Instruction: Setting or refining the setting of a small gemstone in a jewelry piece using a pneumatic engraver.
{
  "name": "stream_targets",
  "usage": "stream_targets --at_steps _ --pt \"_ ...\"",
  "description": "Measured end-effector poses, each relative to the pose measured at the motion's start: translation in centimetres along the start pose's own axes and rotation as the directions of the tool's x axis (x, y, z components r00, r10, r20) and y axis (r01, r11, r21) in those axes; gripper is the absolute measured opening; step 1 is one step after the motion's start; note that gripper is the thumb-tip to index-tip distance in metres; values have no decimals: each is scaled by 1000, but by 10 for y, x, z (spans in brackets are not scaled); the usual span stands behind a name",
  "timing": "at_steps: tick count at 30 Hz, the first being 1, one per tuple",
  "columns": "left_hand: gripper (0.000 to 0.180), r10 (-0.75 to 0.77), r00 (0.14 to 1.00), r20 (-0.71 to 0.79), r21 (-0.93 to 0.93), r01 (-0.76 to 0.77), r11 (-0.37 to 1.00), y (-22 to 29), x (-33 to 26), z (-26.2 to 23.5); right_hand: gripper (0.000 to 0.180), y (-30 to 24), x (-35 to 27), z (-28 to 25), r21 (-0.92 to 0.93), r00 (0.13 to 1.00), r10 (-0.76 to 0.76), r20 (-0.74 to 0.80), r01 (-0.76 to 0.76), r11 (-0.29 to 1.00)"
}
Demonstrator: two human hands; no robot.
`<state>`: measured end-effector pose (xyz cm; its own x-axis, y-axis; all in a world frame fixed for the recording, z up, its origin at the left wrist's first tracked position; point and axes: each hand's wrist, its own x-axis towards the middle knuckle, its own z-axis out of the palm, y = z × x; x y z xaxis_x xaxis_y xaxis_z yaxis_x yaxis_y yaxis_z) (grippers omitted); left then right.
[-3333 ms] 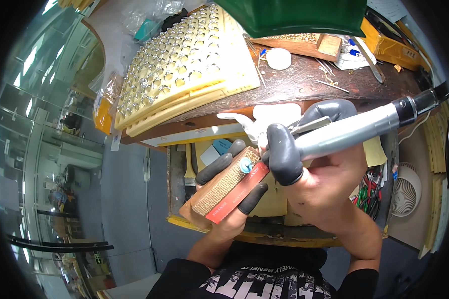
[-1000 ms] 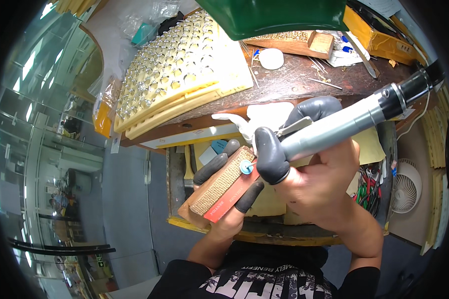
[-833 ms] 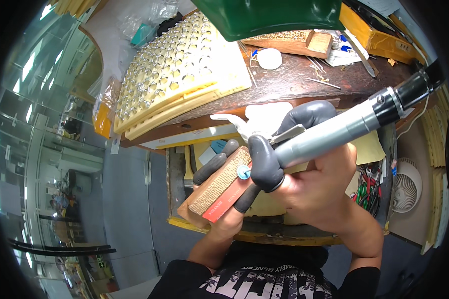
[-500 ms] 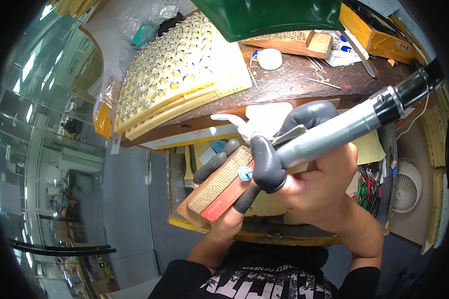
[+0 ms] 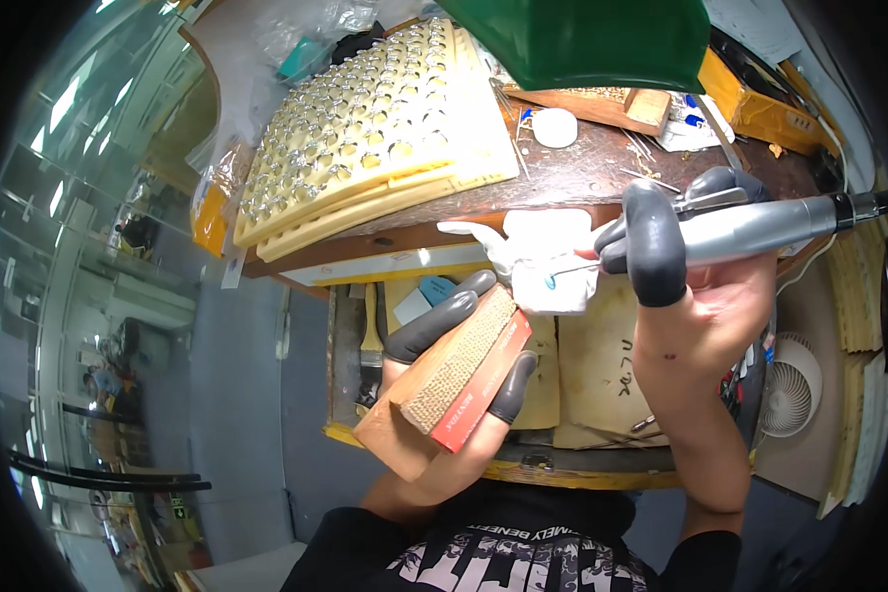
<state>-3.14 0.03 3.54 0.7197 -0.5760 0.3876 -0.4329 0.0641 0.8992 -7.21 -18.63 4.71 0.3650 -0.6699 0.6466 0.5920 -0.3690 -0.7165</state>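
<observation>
My left hand, with black finger covers, grips a wooden block from both sides. Along the block's top runs a gold-brown strip with a fine grid texture, and a red strip lies beside it. My right hand, also in black finger covers, is wrapped round a silver rotary handpiece held almost level. Its thin shank ends in a small blue tip, apart from the block and in front of a white wrapped support at the bench edge.
A cream tray full of shiny rings lies on the bench at left. A green shade hangs over the far edge. Behind the support stand a white round container and another wooden block. An open drawer sits below; a fan stands right.
My right hand has drawn the handpiece up and to the right, so its blue tip has left the block's red strip. The block in my left hand has shifted slightly right.
</observation>
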Motion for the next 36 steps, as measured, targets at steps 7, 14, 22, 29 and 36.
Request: stream_targets --at_steps 7,14,22,29,36 --pt "64 110 994 -13 14 -110 994 -2 5 5 39 -2 -1 6 159 1000 -2 -12 4 987" --pt "62 98 992 -73 -27 -101 995 -4 3 9 38 4 -2 10 217 999 -2 -39 11 976" --pt "66 121 986 -111 -43 -127 991 -30 3 0 47 21 -16 15 166 996 -34 85 20 986" --pt "70 -36 988 -152 -448 -37 893 -33 -1 13 50 22 -24 9 135 981 -27 191 1 991" --pt "71 -53 988 -143 -475 -21 880 -31 -1 13 47 17 -22 5 -59 963 -14 270 31 998"
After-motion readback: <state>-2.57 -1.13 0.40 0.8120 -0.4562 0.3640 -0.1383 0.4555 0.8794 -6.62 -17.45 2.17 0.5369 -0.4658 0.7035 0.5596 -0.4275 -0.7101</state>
